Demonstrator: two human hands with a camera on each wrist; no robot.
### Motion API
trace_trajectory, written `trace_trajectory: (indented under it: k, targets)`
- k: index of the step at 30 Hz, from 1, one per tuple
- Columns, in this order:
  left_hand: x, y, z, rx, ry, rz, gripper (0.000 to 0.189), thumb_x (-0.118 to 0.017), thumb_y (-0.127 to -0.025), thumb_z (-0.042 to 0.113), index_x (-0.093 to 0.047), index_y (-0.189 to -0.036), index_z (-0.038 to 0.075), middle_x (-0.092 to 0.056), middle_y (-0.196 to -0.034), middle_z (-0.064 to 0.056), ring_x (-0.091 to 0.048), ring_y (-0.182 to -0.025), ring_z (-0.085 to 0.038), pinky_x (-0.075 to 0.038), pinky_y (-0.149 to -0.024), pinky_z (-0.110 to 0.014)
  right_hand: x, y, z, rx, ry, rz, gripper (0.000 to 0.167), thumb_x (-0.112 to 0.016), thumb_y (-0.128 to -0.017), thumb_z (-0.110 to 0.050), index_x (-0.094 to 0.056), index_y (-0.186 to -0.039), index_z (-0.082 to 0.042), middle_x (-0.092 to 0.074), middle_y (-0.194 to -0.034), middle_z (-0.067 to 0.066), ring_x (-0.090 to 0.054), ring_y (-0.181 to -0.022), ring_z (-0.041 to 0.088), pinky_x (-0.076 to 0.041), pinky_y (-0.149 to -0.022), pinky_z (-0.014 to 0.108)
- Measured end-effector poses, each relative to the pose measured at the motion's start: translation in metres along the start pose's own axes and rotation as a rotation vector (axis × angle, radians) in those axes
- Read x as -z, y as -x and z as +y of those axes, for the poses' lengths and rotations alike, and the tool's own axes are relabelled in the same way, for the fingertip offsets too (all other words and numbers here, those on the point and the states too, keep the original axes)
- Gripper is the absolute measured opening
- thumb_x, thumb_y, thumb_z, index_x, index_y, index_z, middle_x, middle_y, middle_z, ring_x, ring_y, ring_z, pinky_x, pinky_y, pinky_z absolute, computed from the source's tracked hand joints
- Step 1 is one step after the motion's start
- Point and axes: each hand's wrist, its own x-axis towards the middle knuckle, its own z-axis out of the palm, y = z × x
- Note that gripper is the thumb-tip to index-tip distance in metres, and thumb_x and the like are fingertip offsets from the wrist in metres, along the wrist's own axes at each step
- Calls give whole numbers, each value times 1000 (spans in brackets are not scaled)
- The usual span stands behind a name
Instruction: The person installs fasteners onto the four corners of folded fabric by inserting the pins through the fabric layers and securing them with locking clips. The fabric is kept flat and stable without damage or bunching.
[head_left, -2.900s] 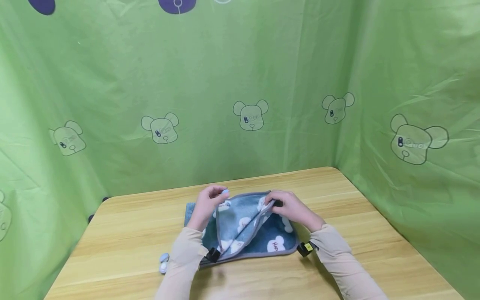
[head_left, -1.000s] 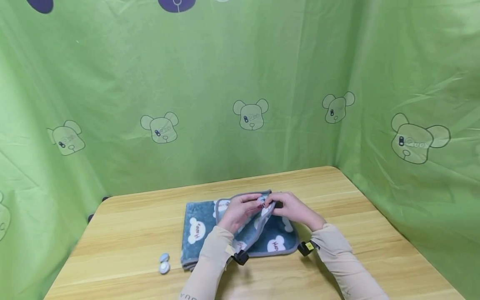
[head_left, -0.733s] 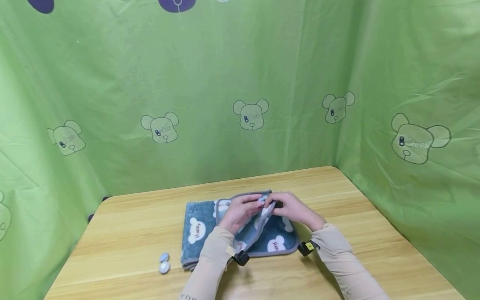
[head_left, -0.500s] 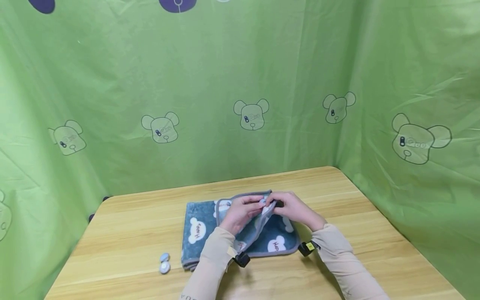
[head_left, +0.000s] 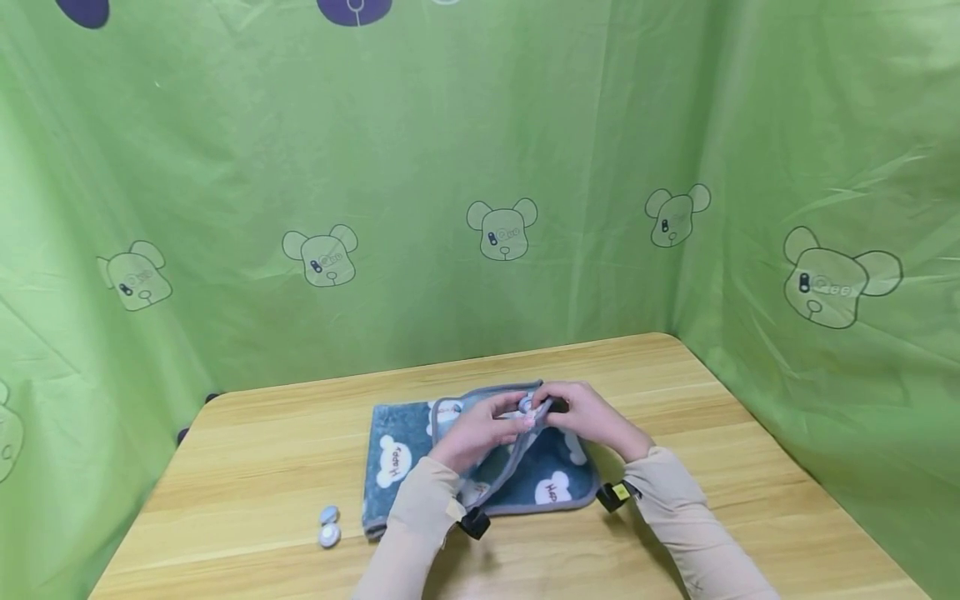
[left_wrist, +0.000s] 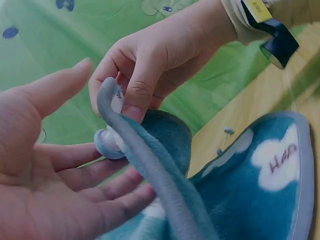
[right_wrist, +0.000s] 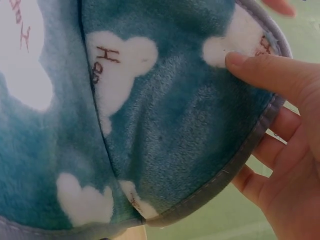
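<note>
A teal fleece blanket (head_left: 393,508) with white bear prints and grey edging lies folded, one top layer lifted toward the right. At that raised edge my right hand (head_left: 588,417) pinches the blanket between thumb and fingers; its thumb presses the fleece in the right wrist view. A small round pale blue and white fastener (left_wrist: 111,145) sits at the edge, just below the right fingertips. My left hand (left_wrist: 60,165) reaches in from the left, thumb raised and apart, fingers extended beneath the fastener and against the cloth. The fingers' far ends are partly hidden by the blanket edge.
Two similar round blue-and-white pieces (head_left: 329,527) lie on the wooden table (head_left: 247,467) left of the blanket. Smaller blue bits (left_wrist: 228,131) show beyond the blanket in the left wrist view. A green curtain (head_left: 405,150) with bear drawings surrounds the table's far and right sides.
My left hand has come rightward from the flap's left side to the raised edge with the fastener, and its fingers have since loosened and lowered slightly. The right hand keeps its hold.
</note>
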Motion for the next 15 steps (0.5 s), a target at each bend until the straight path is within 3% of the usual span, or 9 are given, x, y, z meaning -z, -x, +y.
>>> trace_trajectory:
  k: [4, 9, 11, 14, 15]
  targets:
    - [-6, 8, 6, -11, -280, 11, 73, -75, -86, 21, -39, -149, 13, -59, -130, -10, -61, -113, -20, -52, -91, -32, 1, 0, -1, 1, -7, -10, 19, -71, -83, -1, -69, -96, -15, -71, -96, 1, -62, -89, 9, -54, -79, 29]
    - [-16, 11, 9, -58, -468, 82, 64, -69, -90, 18, -40, -147, 11, -59, -130, -15, -62, -112, -28, -54, -86, -36, 3, 0, -3, -9, -14, -30, 18, -71, -84, -3, -69, -97, -15, -72, -98, 3, -64, -90, 10, -55, -79, 28]
    - [-18, 10, 9, -76, -510, 122, 54, -63, -95, 18, -44, -145, 9, -61, -127, -14, -64, -100, -23, -52, -78, -31, 4, 0, -4, -11, -9, -33, 16, -72, -85, -6, -69, -99, -14, -72, -99, 2, -64, -91, 11, -54, -80, 27]
    - [-17, 9, 8, -99, -525, 178, 43, -54, -99, 17, -51, -140, 6, -65, -103, -9, -56, -69, -12, -45, -62, -25, 4, 0, -6, -5, -6, -21, 15, -73, -86, -11, -69, -100, -15, -72, -99, 2, -65, -92, 12, -55, -82, 28]
    - [-16, 8, 7, -103, -514, 194, 39, -52, -100, 17, -54, -138, 6, -65, -102, -9, -54, -69, -11, -44, -63, -24, 4, 0, -6, -2, 1, -13, 16, -74, -86, -13, -69, -101, -15, -72, -100, 2, -65, -92, 13, -55, -82, 29]
